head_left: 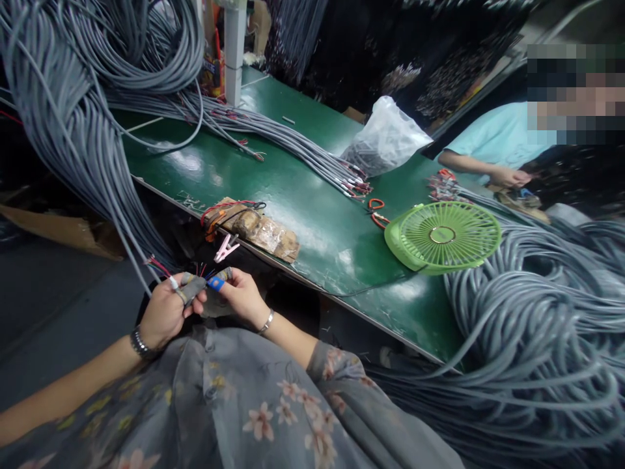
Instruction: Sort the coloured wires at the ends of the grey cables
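Note:
In front of my lap, my left hand (168, 309) is closed around a grey cable (174, 284), near its end where thin coloured wires (161, 266) fan out. Grey tape wraps some of its fingers. Close beside it, my right hand (244, 298) pinches at fine dark and blue wires (208, 273) between the two hands; its thumb carries blue tape (215, 283). The exact grip of the fingertips is too small to make out. Just beyond the hands, a pink clip (226, 248) sits at the table edge by a worn wooden block (268, 234) with red and black leads.
Thick grey cable bundles (83, 130) hang over the left side, and more coils (537, 306) lie right. On the green table (312, 225) are a green fan (442, 236), a plastic bag (388, 137) and a cable row (293, 146). A co-worker's hand (510, 176) works at far right.

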`<action>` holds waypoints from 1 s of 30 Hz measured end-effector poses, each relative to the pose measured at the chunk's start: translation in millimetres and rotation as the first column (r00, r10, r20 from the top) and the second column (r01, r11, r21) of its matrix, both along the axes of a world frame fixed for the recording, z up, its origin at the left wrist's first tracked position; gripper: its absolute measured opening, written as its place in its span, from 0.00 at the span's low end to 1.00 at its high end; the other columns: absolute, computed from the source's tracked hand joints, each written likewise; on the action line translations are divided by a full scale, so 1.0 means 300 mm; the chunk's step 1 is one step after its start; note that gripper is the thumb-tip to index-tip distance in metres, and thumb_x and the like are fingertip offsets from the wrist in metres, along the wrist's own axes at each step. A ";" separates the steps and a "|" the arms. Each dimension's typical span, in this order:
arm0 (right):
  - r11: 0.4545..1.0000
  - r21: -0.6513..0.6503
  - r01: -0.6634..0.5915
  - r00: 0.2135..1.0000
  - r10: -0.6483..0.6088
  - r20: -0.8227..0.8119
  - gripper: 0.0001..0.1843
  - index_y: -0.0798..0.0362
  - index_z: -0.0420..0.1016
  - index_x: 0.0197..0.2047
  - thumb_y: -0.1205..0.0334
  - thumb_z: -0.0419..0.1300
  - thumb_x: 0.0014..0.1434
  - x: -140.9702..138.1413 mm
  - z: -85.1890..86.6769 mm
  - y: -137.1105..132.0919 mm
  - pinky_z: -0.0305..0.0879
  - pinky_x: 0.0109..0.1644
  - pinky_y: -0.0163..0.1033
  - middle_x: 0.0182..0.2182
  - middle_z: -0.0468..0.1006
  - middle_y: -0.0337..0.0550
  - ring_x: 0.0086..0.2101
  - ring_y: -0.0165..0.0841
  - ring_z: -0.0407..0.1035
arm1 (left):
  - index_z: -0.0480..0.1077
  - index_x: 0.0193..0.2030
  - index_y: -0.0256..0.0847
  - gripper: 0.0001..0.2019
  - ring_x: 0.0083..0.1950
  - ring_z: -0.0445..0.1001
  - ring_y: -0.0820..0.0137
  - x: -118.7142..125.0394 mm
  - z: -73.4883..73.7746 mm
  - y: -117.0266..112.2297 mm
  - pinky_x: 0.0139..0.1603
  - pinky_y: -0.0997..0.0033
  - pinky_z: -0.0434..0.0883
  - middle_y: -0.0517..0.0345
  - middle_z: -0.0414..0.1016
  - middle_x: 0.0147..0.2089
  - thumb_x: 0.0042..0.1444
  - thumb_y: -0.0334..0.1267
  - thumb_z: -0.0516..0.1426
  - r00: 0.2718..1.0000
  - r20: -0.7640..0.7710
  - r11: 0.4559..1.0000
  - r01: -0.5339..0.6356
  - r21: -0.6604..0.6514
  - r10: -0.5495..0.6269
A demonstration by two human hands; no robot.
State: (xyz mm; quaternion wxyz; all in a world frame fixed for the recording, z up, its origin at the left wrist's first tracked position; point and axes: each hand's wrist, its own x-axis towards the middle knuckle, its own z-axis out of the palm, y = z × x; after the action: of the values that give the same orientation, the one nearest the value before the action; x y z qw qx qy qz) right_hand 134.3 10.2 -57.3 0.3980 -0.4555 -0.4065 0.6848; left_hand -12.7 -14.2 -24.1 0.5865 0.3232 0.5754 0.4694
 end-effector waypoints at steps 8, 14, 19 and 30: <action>0.992 -0.045 -0.115 0.993 0.114 -0.025 0.28 0.51 0.70 0.24 0.41 0.79 0.39 -0.002 -0.001 -0.020 0.60 0.25 0.33 0.19 0.66 0.29 0.21 0.24 0.58 | 0.72 0.21 0.41 0.11 0.16 0.65 0.76 -0.006 -0.002 0.002 0.15 0.78 0.53 0.60 0.73 0.18 0.37 0.43 0.68 1.000 0.016 0.999 -0.022 0.042 0.021; 0.988 -0.044 -0.149 0.989 0.148 -0.009 0.27 0.51 0.72 0.26 0.38 0.76 0.45 0.024 0.007 -0.001 0.62 0.29 0.34 0.21 0.70 0.32 0.23 0.25 0.61 | 0.71 0.19 0.42 0.14 0.14 0.62 0.78 -0.008 0.000 0.001 0.14 0.79 0.53 0.62 0.72 0.16 0.35 0.45 0.70 1.000 0.015 0.999 -0.016 0.028 0.015; 0.998 -0.039 -0.044 0.999 0.043 -0.027 0.27 0.51 0.71 0.29 0.39 0.76 0.46 0.027 0.023 0.023 0.64 0.30 0.34 0.23 0.71 0.31 0.23 0.26 0.62 | 0.71 0.18 0.42 0.14 0.14 0.63 0.78 -0.008 -0.002 -0.004 0.15 0.79 0.55 0.60 0.73 0.17 0.37 0.46 0.70 0.998 -0.049 0.998 0.036 0.052 -0.034; 0.997 -0.079 -0.017 0.991 0.006 -0.133 0.26 0.52 0.73 0.28 0.45 0.81 0.40 -0.004 0.001 0.011 0.64 0.30 0.34 0.21 0.75 0.33 0.23 0.26 0.66 | 0.71 0.19 0.41 0.19 0.14 0.64 0.77 -0.012 -0.025 -0.011 0.15 0.79 0.54 0.60 0.74 0.17 0.40 0.52 0.70 0.983 -0.082 0.985 0.168 0.041 -0.165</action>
State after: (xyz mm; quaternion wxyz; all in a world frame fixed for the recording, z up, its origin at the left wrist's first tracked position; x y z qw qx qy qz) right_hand 132.9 13.6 -57.1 0.4016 -0.4222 -0.3539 0.7316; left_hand -16.4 -17.4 -31.7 0.5928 0.4023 0.5578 0.4192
